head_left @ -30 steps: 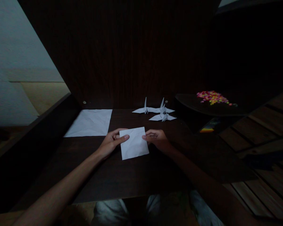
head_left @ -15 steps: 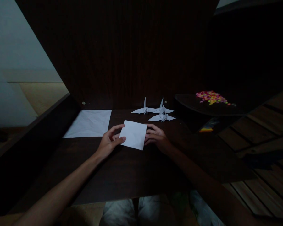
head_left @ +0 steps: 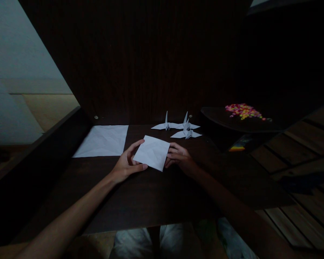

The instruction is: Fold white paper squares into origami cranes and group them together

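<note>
- Since the scene is dimly lit, detail on the right is lost in shadow; the striped item (head_left: 237,148) below the shelf (head_left: 218,117) can't be made out.
- Forearms (head_left: 81,205) are cut off at frame bottom, angled inward over the desk (head_left: 118,201).
- Left hand (head_left: 127,163): thumb and index spread wide around left corner of paper square (head_left: 152,153), which is held.
- Right hand (head_left: 179,157): fingers half curled, right edge touched; whether pinched can't be told.
- Paper square is positioned between hands, nearer than paper cranes (head_left: 188,134).
</note>
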The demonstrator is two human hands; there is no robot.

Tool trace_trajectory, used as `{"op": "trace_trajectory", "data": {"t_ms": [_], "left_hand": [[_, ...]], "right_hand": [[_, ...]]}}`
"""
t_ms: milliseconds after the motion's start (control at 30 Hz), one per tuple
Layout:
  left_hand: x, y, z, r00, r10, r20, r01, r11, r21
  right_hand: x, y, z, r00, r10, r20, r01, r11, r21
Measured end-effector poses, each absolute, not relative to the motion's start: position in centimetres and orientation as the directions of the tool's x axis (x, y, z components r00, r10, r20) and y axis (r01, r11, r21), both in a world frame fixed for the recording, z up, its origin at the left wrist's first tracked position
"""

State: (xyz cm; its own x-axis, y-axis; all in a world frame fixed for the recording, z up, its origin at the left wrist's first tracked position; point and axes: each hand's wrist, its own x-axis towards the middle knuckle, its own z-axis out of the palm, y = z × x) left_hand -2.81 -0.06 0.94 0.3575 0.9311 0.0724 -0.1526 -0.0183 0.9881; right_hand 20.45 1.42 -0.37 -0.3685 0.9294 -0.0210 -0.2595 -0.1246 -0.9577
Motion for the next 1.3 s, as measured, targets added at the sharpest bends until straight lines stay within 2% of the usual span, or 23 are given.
{"op": "trace_trajectory", "data": {"t_ms": [367, 567, 700, 833, 1033, 1200, 1300], "left_hand": [[-3.0, 0.3, 0.6, 0.298, 0.944, 0.14, -0.192, -0.085, 0.978], [-3.1, 0.7, 0.1, 0.214, 0.964, 0.157, -0.051, -0.15, 0.987], [-3.1, 1.0, -0.7, 0.205, 0.973, 0.108, -0.037, -0.103, 0.994], [-3.0, 1.0, -1.1, 0.2, 0.98, 0.024, 0.008, -0.026, 1.0], [-2.8, 0.5, 0.0, 0.329, 0.944, -0.009, 0.067, -0.014, 0.998], [-3.0, 0.0, 0.3, 0.494, 0.869, 0.023, -0.047, 0.0, 0.999], [-3.1, 0.0, 0.3, 0.532, 0.845, 0.052, -0.152, 0.036, 0.988]], "right_hand": [[20.5, 1.5, -0.9, -0.393, 0.919, 0.003, -0.24, -0.1, -0.966], [20.4, 1.4, -1.1, -0.365, 0.93, 0.045, -0.239, -0.047, -0.97], [20.5, 1.4, -1.2, -0.423, 0.902, 0.088, -0.243, -0.02, -0.97], [20.2, 1.0, -0.7, -0.377, 0.924, 0.058, -0.152, 0.0, -0.988], [19.4, 0.7, -0.4, -0.328, 0.945, 0.02, -0.072, -0.003, -0.997], [19.2, 0.7, -0.5, -0.23, 0.973, 0.013, 0.012, 0.017, -1.0], [19.2, 0.6, -0.2, -0.203, 0.979, 0.008, -0.004, 0.007, -1.0]]}}
